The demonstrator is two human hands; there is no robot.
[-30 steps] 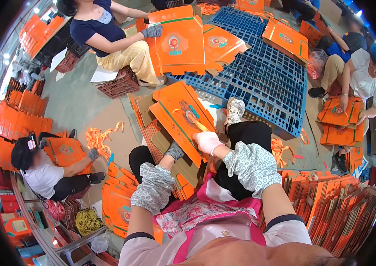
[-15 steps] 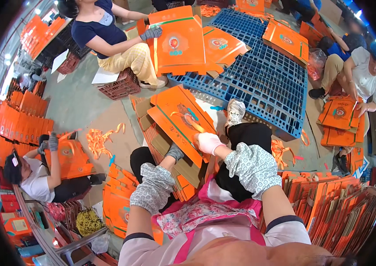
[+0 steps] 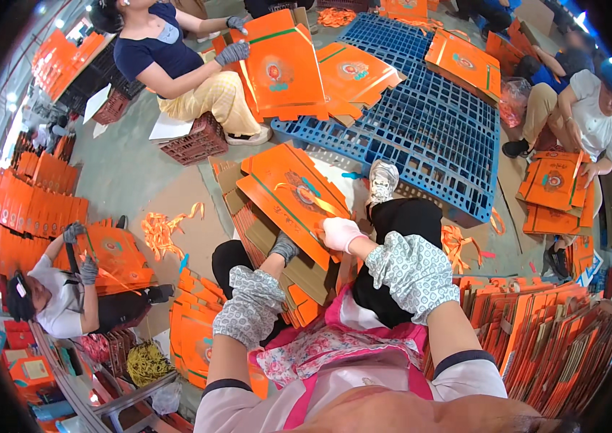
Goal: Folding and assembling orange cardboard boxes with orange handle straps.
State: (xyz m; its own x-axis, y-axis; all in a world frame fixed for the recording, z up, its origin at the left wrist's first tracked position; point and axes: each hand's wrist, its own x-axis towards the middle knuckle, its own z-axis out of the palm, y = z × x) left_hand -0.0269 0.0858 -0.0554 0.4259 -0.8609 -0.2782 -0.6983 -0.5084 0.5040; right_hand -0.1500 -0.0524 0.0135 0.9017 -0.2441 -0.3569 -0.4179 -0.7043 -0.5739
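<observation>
An orange printed cardboard carton (image 3: 284, 189), folded flat and tilted, lies over a stack of brown-and-orange cardboard (image 3: 266, 232) between my knees. My left hand (image 3: 286, 247), in a grey glove, reaches beneath the carton's near edge; its fingers are hidden there. At the carton's right edge is my right hand (image 3: 342, 234) in a white-and-pink glove, its fingers closed on an orange ribbon (image 3: 313, 198). That ribbon comes up through the middle of the printed panel and runs toward the glove. Patterned sleeve covers are on both my forearms.
A blue plastic pallet (image 3: 421, 137) lies ahead, with orange cartons on it. Ribbon piles (image 3: 169, 229) are on the floor at left. Upright carton stacks (image 3: 537, 339) stand at my right. Co-workers with cartons sit at upper left, left (image 3: 60, 303) and right (image 3: 595, 123).
The ribbon on my carton now shows a shorter loop, and the carton has shifted slightly left. The upper-left co-worker's carton has moved left; the left co-worker's hands have moved, pulling a ribbon.
</observation>
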